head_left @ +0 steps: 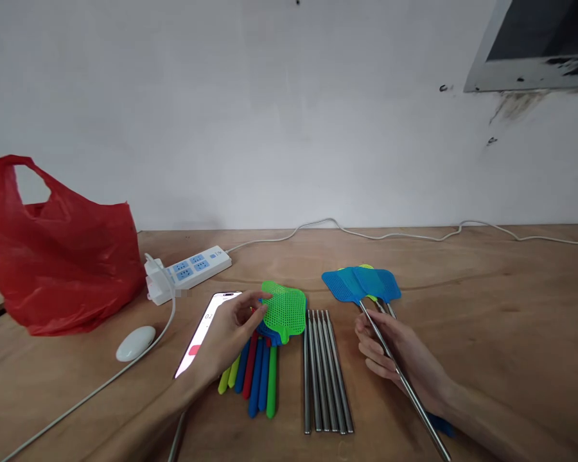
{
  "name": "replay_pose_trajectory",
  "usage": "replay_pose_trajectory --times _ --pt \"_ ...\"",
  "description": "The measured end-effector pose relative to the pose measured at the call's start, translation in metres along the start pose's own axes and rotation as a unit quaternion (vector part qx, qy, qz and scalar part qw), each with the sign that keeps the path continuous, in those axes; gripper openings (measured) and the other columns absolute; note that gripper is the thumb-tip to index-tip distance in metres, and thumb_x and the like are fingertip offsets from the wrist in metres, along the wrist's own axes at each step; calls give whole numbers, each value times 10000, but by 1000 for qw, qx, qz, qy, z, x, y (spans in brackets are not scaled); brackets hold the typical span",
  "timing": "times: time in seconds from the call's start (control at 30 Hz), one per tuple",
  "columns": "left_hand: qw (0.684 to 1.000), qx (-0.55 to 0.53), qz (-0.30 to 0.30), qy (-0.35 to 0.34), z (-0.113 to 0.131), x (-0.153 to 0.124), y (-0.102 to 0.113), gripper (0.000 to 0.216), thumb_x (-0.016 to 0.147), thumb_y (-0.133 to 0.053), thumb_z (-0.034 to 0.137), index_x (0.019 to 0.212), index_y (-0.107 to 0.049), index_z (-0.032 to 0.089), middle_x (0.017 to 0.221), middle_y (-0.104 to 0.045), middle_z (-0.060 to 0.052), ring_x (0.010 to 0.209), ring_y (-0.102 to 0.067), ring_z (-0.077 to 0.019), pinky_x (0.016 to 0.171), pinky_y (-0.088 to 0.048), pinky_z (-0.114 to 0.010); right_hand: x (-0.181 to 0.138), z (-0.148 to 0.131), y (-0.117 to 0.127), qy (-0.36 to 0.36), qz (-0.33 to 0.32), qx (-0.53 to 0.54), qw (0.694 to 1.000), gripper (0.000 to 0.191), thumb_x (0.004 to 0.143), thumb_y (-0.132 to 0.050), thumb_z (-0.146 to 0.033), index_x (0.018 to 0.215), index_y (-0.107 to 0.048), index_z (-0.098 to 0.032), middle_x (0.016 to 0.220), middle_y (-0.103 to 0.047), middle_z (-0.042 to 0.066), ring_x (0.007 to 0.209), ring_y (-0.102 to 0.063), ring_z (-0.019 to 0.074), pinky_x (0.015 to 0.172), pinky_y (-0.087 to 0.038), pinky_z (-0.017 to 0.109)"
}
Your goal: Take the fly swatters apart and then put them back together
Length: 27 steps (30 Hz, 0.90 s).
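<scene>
My left hand [238, 324] pinches the left edge of a green mesh fly swatter head [286, 311], lying on top of blue heads. Just below lie several coloured plastic handles [253, 382] in yellow, blue, red and green. A row of metal rods [325, 378] lies side by side right of the heads. Over on the right, my right hand [395, 350] is closed around the metal shaft of a blue fly swatter [341, 285]. Other blue and yellow-green swatter heads [378, 283] overlap behind it. A blue handle end [440, 425] shows under my right wrist.
A red plastic bag [67, 256] stands at the left. Near it are a white power strip [192, 273], a white mouse-shaped object [135, 343] and a lit phone [205, 333]. A white cable [376, 238] runs along the wall. Another rod [176, 439] shows beneath my left forearm.
</scene>
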<state>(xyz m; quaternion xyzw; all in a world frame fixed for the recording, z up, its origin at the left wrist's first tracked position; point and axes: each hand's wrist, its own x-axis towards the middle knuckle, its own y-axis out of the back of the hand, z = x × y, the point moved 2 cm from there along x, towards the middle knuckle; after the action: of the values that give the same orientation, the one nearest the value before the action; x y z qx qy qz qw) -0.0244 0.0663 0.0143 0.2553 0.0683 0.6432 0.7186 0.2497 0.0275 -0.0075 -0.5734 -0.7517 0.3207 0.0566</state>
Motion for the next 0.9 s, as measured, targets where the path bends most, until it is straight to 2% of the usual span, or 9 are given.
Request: replay_pose_trajectory --times 0.1,0.23,0.3,0.37,0.47,0.6,0.77,0.83,0.9 --pt "990 138 -9 -24 -1 -2 -2 335 942 -485 423 1092 -653 175 734 -643 3 574 -560 -159 527 -418 -255 1 3 1 5 -22 -5 1000 347 842 -683 -501 743 -615 -175 442 -299 -111 388 -142 47 369 -160 186" --pt "952 300 -8 -52 -1 -4 -2 296 928 -467 336 1091 -665 189 690 -628 1 595 -574 -200 575 -393 -298 -1 4 0 35 -2 -57 998 412 815 -689 -579 773 -616 -175 430 -346 -102 392 -194 55 395 -200 205" --pt "949 309 -14 -58 -1 -5 -3 280 917 -479 310 1078 -679 200 729 -644 -20 695 -620 -243 628 -413 -325 -2 3 0 60 23 -88 994 440 815 -672 -612 766 -600 -181 419 -368 -92 398 -238 65 415 -233 216" --pt "944 320 -17 -78 1 -6 -4 270 934 -463 288 1066 -687 218 857 -682 -47 801 -653 -267 681 -437 -344 -3 2 -1 84 40 -111 989 449 831 -641 -628 755 -580 -190 395 -354 -92 394 -249 75 426 -247 226" --pt "932 334 -17 -137 2 -9 -8 268 966 -435 249 1041 -691 228 992 -685 -61 845 -667 -252 701 -460 -336 -3 2 -1 95 45 -129 986 432 848 -618 -620 760 -565 -201 380 -298 -109 387 -212 78 428 -249 232" --pt "926 306 -17 -222 5 -14 -11 253 982 -427 192 990 -680 206 916 -660 -50 797 -645 -214 674 -462 -305 0 4 0 86 45 -92 991 325 835 -644 -530 827 -563 -215 422 -276 -120 404 -167 81 413 -250 221" --pt "924 268 -56 -268 12 -21 -12 234 993 -425 157 977 -654 197 815 -622 -25 739 -602 -188 626 -432 -281 -2 2 -2 78 50 -46 995 286 837 -685 -467 964 -576 -234 498 -356 -107 400 -214 72 378 -218 192" --pt "924 258 -67 -275 14 -22 -13 233 997 -419 149 982 -647 197 812 -618 -24 738 -596 -183 628 -433 -278 -3 1 -3 38 24 -11 999 283 857 -693 -468 978 -591 -233 527 -363 -109 388 -174 51 362 -157 181" --pt "923 255 -74 -278 14 -22 -13 229 997 -418 147 988 -641 199 818 -617 -24 742 -594 -184 631 -436 -281 -3 -1 -2 -6 -23 40 999 283 869 -692 -471 872 -603 -202 520 -327 -112 386 -127 36 358 -133 176"
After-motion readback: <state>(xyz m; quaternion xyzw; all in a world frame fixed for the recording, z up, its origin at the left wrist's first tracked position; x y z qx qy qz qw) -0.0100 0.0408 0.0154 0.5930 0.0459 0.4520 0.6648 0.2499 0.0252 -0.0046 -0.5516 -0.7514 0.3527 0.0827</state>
